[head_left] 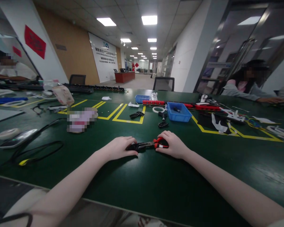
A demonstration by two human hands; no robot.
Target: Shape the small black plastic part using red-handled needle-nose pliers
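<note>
My right hand point(171, 145) is closed round the red handles of a pair of pliers point(159, 144), whose jaws point left. Against the jaws is a small black plastic part point(133, 146), gripped by the fingers of my left hand point(118, 148). Whether the jaws bite on the part or only touch it, I cannot tell. Both hands rest low over the green table point(142, 183). Beyond them lie more black parts point(162, 124) and a black piece point(136, 115) inside a yellow-taped outline.
A blue bin point(178, 112) with a dark part in it stands past my right hand, near a white ring point(158, 109) and red strips point(153, 102). Black cables point(44, 146) and a phone-like device point(19, 138) lie at left. Two other people sit at the far sides.
</note>
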